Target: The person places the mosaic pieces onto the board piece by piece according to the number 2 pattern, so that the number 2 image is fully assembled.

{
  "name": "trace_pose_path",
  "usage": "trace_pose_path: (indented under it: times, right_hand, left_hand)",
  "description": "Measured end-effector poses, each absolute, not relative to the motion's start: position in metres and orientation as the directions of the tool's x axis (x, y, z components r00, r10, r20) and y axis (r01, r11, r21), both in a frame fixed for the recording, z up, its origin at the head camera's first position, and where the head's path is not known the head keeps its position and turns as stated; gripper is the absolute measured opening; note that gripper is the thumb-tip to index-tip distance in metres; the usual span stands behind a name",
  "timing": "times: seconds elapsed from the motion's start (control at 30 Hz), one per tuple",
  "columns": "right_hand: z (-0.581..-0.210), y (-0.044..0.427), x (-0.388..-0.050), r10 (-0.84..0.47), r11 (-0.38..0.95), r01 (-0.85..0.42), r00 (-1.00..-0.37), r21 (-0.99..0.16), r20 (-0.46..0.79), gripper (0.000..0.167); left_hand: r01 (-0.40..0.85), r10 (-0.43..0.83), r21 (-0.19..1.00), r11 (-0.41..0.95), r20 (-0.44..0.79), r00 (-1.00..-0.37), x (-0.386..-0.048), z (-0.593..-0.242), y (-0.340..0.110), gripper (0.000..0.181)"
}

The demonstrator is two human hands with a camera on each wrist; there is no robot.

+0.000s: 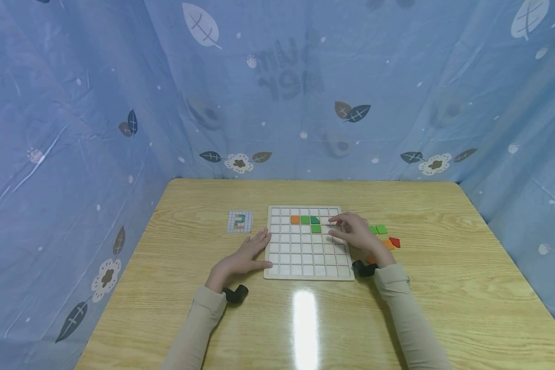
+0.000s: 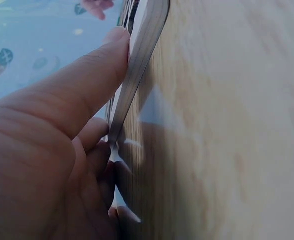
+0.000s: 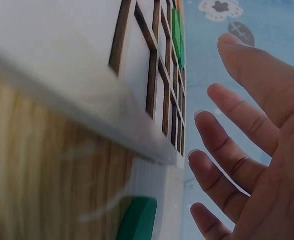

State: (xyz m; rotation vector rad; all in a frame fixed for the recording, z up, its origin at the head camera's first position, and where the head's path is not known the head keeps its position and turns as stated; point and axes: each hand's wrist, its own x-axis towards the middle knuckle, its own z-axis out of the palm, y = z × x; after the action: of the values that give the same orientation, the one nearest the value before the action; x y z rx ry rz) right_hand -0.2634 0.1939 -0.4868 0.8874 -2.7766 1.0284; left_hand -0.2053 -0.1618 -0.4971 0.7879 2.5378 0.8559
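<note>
A white gridded board point(image 1: 300, 259) with a pale wooden frame lies on the table. In its upper rows sit an orange square tile point(image 1: 295, 220), a green square tile point(image 1: 305, 220), a dark green rounded tile point(image 1: 315, 220) and another green square tile point(image 1: 316, 228). My left hand point(image 1: 247, 255) rests at the board's left edge, its thumb and fingertips touching the frame. Above the board's right side hovers my right hand point(image 1: 357, 234); its fingers are spread and hold nothing, as the right wrist view shows.
Right of the board, partly behind the right hand, lie loose green tiles point(image 1: 381, 229), orange tiles point(image 1: 389, 244) and a red tile point(image 1: 395, 242). A dark green piece point(image 3: 138, 220) lies by the board's edge. Left of the board is a small pattern card point(image 1: 239, 222).
</note>
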Motion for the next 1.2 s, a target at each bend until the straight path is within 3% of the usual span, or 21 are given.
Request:
trace_pose_path:
  times: [0.5, 1.2]
  right_hand:
    - [-0.487, 0.211, -0.256, -0.468, 0.62, -0.456, -0.868, -0.638, 0.166, 0.036]
    - [-0.491, 0.235, -0.247, -0.457, 0.696, -0.472, -0.873, -0.541, 0.173, 0.034]
  left_hand:
    - [0.398, 0.603, 0.632, 0.665, -0.139, -0.786, -0.204, -0.496, -0.162, 0.084]
    - [0.41, 0.615, 0.633, 0.657, -0.134, -0.777, -0.204, -0.495, -0.162, 0.083]
